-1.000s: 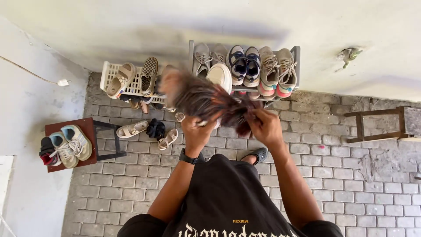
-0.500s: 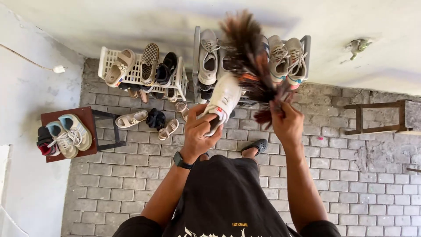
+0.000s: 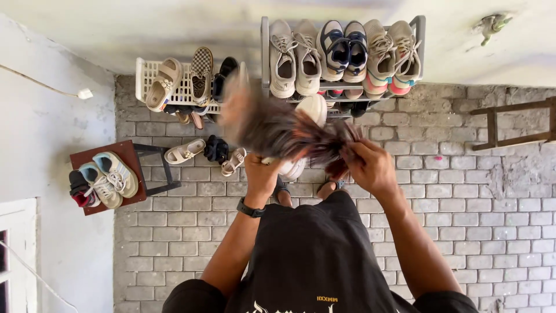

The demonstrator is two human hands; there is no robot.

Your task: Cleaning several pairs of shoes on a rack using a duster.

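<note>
Both hands are raised in front of the person's chest, above the brick floor (image 3: 463, 232). Left hand (image 3: 262, 174) is closed around a white shoe (image 3: 307, 116), holding it from below, and a black watch (image 3: 250, 208) sits on that wrist. Right hand (image 3: 370, 168) is closed on the handle end of a feather duster (image 3: 272, 127); its brown feathers lie blurred across the shoe and spread to the left, so they hide much of it. The shoe is in the air, just in front of a grey metal shoe rack (image 3: 265, 52) that stands against the wall (image 3: 174, 29). On the top shelf of this rack six sneakers stand in a row, and more shoes are on the shelf under them. Just beside it, to the left, a white plastic rack (image 3: 145, 78) carries sandals and a checkered shoe. Some small sandals (image 3: 184, 153) lie on the floor below. Further left, a dark red stool (image 3: 127, 153) carries a pair of light blue sneakers (image 3: 107, 179).
</note>
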